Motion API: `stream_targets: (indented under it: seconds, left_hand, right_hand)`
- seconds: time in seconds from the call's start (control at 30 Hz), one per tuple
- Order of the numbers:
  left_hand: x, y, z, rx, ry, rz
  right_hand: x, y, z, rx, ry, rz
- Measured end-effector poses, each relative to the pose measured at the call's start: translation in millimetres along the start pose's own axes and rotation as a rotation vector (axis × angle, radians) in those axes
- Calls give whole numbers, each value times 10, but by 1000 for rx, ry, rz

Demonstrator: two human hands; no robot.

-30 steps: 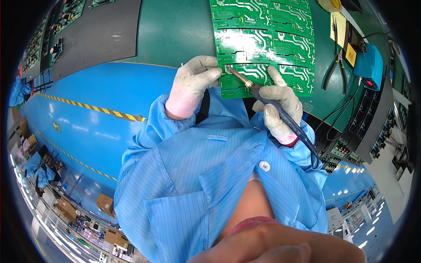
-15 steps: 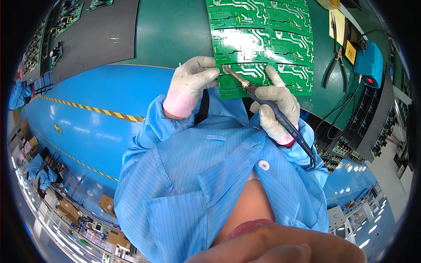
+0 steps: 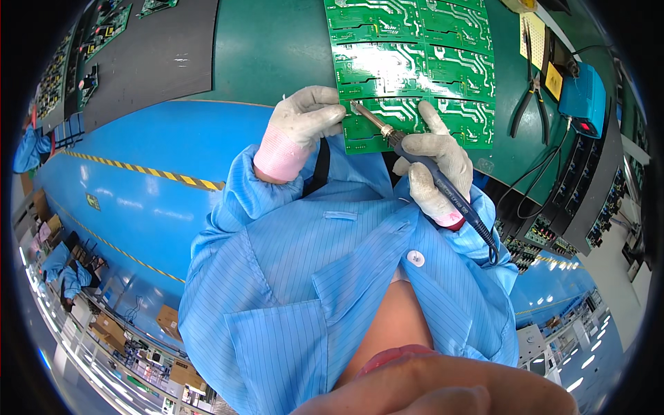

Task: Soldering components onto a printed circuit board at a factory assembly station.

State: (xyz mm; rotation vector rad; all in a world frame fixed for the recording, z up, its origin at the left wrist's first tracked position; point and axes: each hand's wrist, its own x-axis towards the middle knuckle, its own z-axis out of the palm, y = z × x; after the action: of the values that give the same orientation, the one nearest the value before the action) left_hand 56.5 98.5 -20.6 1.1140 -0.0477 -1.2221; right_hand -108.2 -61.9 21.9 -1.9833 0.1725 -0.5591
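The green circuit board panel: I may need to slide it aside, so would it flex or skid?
The green circuit board panel lies flat on the green mat, so it probably stays stiff. It is scored into several sections, so rough bending might snap it. The left hand steadies its edge, suggesting it slides easily.

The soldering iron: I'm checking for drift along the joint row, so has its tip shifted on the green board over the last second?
No. The soldering iron tip sits at the same spot by the circuit board's left edge, close to the left hand.
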Motion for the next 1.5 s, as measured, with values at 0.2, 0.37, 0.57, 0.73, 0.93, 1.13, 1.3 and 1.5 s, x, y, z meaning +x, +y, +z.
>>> stream_targets:
  seconds: [0.2,0.37,0.57,0.73,0.93,1.13,1.3,1.5]
  left_hand:
    - [-24,68,-56,17,47,55]
    - [-67,130,-20,143,-28,129]
    - [-264,9,38,119,68,190]
    - [-226,-68,196,65,108,239]
    - [-184,-34,207,40,130,243]
    - [-190,128,192,94,144,165]
    - [-188,235,146,227,227,154]
    - [-36,240,173,297,309,331]
  right_hand:
    - [40,-10,60,346,124,43]
    - [-79,-162,-48,347,403,161]
    - [145,57,-475,233,325,-51]
    - [483,-90,-506,228,340,-99]
    - [693,73,-540,210,294,-136]
    - [797,166,-590,167,295,-138]
    - [849,215,-672,124,300,-127]
    - [818,240,-832,55,316,-111]
